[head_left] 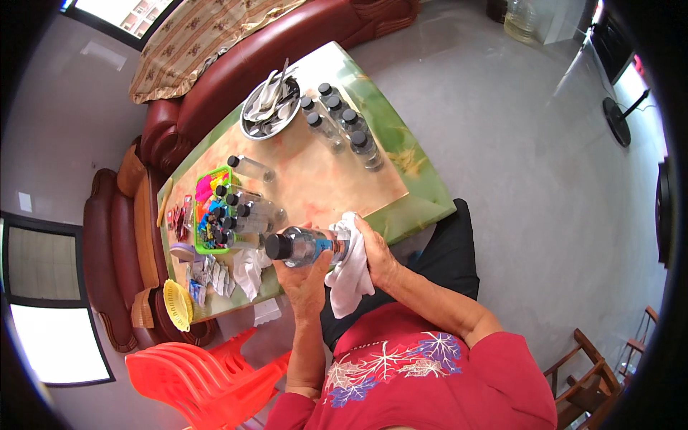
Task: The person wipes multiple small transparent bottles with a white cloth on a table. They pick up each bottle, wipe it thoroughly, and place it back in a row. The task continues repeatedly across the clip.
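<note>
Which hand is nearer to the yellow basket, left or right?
Left. The left hand holds the clear bottle, off to the right of the yellow basket; the right hand, holding the white cloth at the bottle's base end, is farther right.

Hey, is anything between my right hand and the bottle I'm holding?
Yes, a white cloth. It's bunched at the end of the bottle away from the black cap, with your right hand against it. Nothing visible separates your left hand from the bottle.

Gap across table (322,183), bottles (367,153) both sides
</note>
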The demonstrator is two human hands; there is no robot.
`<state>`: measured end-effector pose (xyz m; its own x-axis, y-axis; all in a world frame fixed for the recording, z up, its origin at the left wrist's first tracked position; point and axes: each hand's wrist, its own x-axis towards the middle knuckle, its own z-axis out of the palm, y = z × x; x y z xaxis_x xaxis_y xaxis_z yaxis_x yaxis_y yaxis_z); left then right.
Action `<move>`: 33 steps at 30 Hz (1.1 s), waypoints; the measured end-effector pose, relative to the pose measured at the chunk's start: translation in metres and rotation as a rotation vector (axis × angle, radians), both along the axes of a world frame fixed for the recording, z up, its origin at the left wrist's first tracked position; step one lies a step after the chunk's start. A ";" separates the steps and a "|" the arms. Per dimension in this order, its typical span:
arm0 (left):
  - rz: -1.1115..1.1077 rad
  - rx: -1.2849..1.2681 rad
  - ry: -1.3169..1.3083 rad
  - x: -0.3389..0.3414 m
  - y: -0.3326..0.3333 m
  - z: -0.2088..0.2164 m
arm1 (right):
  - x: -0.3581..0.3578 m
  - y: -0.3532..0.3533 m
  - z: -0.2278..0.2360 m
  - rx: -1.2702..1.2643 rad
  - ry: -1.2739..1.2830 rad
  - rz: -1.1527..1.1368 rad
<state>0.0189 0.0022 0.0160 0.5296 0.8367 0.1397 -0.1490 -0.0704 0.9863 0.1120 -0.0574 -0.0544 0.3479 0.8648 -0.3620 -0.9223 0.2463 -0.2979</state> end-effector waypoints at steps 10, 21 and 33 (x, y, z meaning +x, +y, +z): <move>0.047 0.008 0.066 0.027 -0.020 -0.028 | 0.007 -0.025 -0.033 -0.045 -0.025 0.036; 0.001 -0.015 0.109 0.074 0.008 -0.097 | 0.025 -0.047 -0.039 -0.213 -0.637 0.127; 0.115 0.098 0.179 0.123 0.083 -0.143 | 0.095 -0.053 -0.159 -1.073 -2.239 -0.128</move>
<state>0.1419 0.0852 -0.1274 0.4555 0.8799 0.1354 0.0420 -0.1732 0.9840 0.2072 -0.1107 -0.2134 0.6545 0.6780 0.3345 0.7541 -0.5540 -0.3527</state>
